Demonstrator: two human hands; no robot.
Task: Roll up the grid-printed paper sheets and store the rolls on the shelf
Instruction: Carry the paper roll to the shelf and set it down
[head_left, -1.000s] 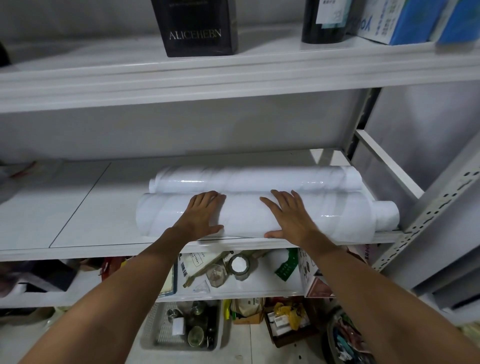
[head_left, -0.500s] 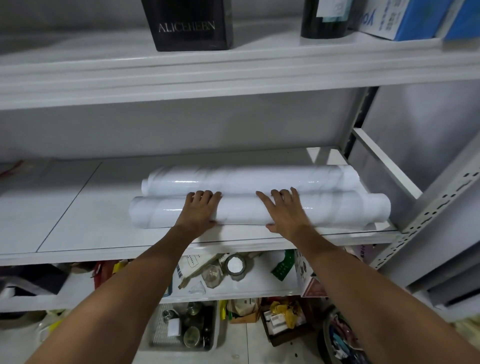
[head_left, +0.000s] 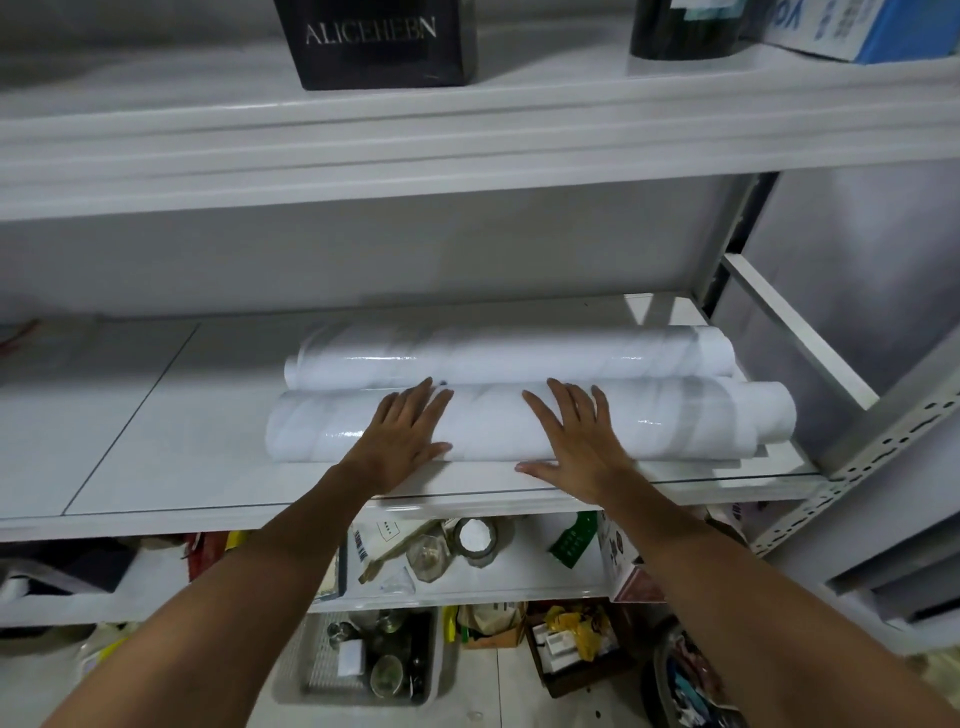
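Two white paper rolls lie side by side on the middle white shelf (head_left: 156, 467). The near roll (head_left: 488, 426) runs left to right close to the shelf's front edge. The far roll (head_left: 519, 358) lies right behind it and touches it. My left hand (head_left: 405, 436) lies flat on the near roll left of its middle, fingers straight. On the same roll, right of its middle, my right hand (head_left: 576, 436) rests flat, its thumb down at the shelf surface. No grid print shows on the rolls' outer faces.
A black box (head_left: 379, 41), a dark bottle (head_left: 685, 26) and a blue-and-white carton (head_left: 852, 26) stand on the upper shelf. A perforated metal upright (head_left: 857, 467) rises at the right. Jars, boxes and a basket (head_left: 363, 660) crowd the lower levels.
Both hands have pushed the near roll back from the shelf's front edge until it lies against the far roll. The hands stay flat on it.
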